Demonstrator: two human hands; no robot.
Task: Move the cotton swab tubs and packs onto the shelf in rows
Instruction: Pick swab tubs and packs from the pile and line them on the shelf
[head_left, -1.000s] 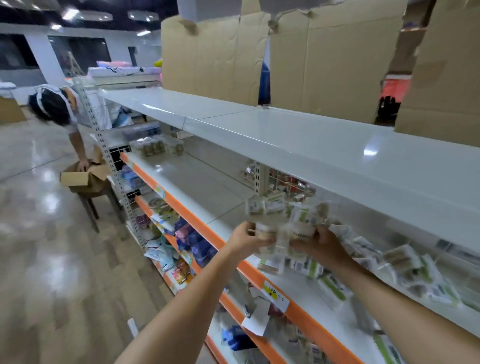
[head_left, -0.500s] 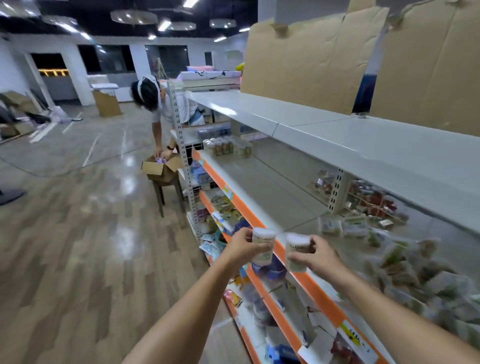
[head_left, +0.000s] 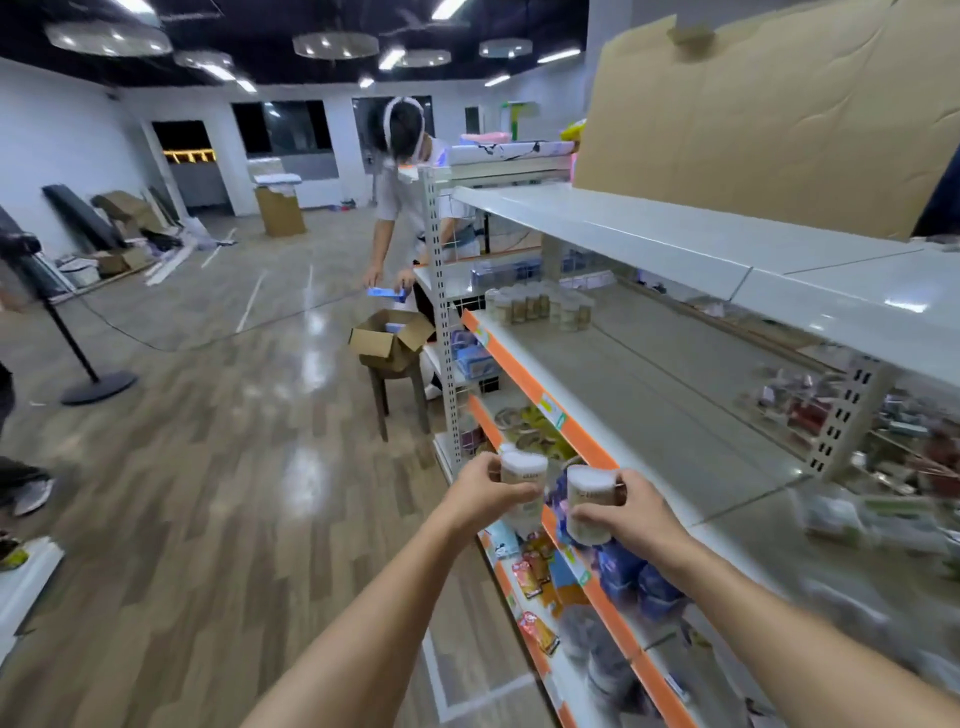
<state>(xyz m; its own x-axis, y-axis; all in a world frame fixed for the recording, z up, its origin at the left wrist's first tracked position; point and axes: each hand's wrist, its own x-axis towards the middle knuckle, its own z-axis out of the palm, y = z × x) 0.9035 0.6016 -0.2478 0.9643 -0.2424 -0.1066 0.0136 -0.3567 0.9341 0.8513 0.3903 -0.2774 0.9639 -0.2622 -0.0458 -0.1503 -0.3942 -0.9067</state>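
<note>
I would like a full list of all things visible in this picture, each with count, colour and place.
tub in left hand: one, clear with white lid, held in front of the shelf
tub in right hand: one, same kind, beside the first
tubs on shelf: a group, count unclear, far end
shelf: grey, orange front edge
packs: several, blurred, shelf at right
cardboard box: one, brown, open, on a stool
stool: one, dark
other person: one, bending by the box
left hand: gripping a tub
right hand: gripping a tub
</note>
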